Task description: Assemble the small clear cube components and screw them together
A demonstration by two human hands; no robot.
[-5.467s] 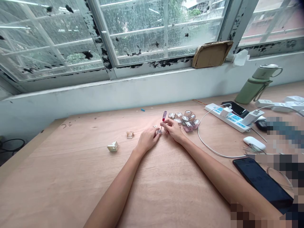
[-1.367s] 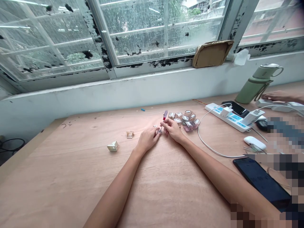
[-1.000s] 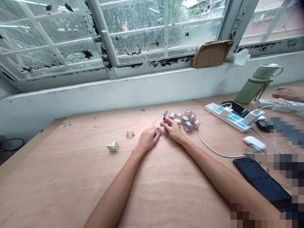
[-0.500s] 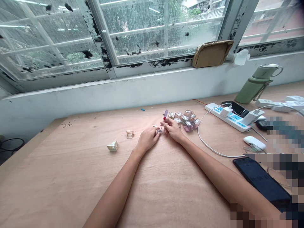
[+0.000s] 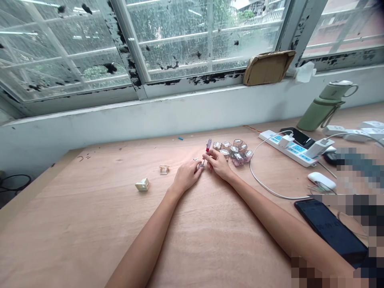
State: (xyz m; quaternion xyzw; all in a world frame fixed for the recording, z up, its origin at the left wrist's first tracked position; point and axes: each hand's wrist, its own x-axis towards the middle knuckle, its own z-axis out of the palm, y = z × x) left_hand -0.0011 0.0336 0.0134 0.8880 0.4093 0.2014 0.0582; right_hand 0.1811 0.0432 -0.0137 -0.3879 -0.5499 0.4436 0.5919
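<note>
My right hand (image 5: pixel 218 163) is closed round a small screwdriver (image 5: pixel 208 145) with a clear and red handle, its shaft slanting down to the table. The tip meets a small part (image 5: pixel 201 165) that the fingers of my left hand (image 5: pixel 186 175) hold against the wood; its shape is too small to tell. Just behind my left fingers lie tiny pale pieces (image 5: pixel 196 159). Left of that hand sit a small cream frame (image 5: pixel 163 170) and a cream block-like part (image 5: pixel 142 184). Several clear hexagonal containers (image 5: pixel 234 149) stand behind and right of my right hand.
On the right are a white power strip (image 5: pixel 288 148) with chargers and a looping cable, a green bottle (image 5: pixel 318 111), a white mouse-shaped item (image 5: pixel 322 181) and a black phone (image 5: pixel 330 232). A blue bit (image 5: pixel 180 138) lies near the back edge.
</note>
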